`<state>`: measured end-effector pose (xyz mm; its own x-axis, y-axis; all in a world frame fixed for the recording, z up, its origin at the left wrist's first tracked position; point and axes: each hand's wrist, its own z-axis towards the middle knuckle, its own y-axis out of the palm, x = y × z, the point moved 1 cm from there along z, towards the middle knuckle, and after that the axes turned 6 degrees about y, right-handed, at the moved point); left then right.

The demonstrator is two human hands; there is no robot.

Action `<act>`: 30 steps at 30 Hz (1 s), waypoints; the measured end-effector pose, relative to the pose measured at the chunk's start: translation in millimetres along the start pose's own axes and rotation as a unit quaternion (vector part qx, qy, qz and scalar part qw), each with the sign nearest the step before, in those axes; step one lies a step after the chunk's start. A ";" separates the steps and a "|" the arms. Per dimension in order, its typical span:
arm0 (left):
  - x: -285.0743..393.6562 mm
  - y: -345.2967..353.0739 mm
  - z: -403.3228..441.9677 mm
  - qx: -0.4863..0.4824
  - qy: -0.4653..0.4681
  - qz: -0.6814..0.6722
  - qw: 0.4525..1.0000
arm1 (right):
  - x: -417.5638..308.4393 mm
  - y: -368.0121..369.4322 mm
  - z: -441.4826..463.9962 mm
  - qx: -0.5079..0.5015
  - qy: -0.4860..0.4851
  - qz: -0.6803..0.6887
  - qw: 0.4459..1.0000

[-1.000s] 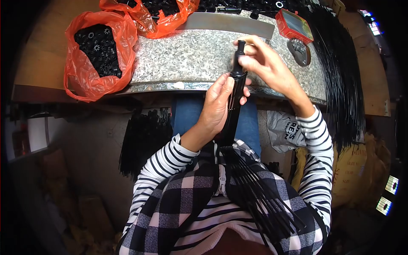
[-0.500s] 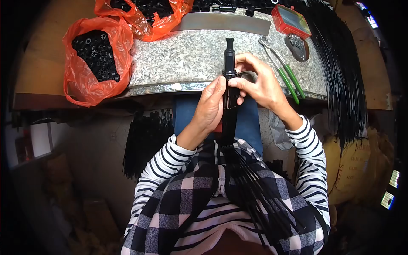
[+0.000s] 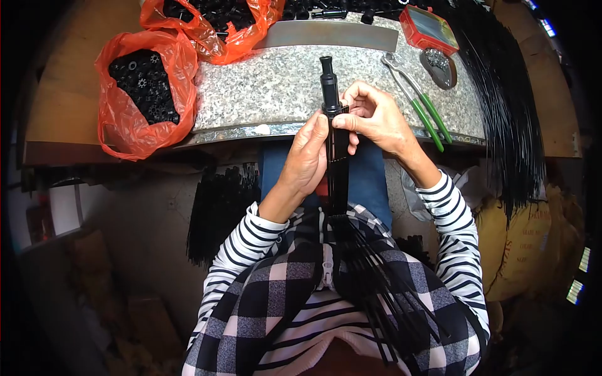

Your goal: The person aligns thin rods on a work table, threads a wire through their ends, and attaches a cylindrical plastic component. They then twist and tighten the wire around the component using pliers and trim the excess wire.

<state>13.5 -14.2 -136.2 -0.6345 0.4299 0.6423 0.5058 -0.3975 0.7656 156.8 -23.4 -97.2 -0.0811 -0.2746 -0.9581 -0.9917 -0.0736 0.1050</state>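
While the left hand (image 3: 306,156) wraps its fingers around the black rib bundle (image 3: 338,182), likely steadying it at the near edge of the granite slab (image 3: 263,81), the right hand (image 3: 379,122) pinches thumb and forefinger beside its collar (image 3: 331,109).

Beside the left edge of the speckled grey stone slab (image 3: 269,88), an open red plastic bag (image 3: 147,138) containing small black plastic parts (image 3: 144,84); behind and rightward, a second red plastic bag (image 3: 210,49). Along the far edge, a curved grey metal strip (image 3: 326,36). Far right corner: a red rectangular box (image 3: 431,37); before it, a dark oval dish (image 3: 444,79); left of that, green-handled metal pliers (image 3: 426,126).
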 end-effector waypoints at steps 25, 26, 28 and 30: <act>1.2 -0.7 -4.3 0.033 0.031 0.033 0.998 | 8.9 12.2 -7.7 0.010 -0.022 0.084 0.996; 1.7 -0.9 -3.8 0.025 0.030 0.033 0.999 | 10.1 11.9 -6.9 0.009 -0.004 0.108 0.994; 4.1 1.7 -4.5 0.029 0.035 0.043 0.998 | 8.6 15.0 -8.7 0.021 -0.015 0.100 0.995; 7.1 3.7 -3.6 0.033 0.038 0.052 0.997 | 7.7 20.9 -9.7 0.033 -0.026 0.094 0.995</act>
<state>8.7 -15.5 -128.9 -0.6176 0.3244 0.7165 0.6078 -0.3813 0.6966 136.5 -36.4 -99.8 -0.2684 -0.2277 -0.9360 -0.9630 0.0371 0.2671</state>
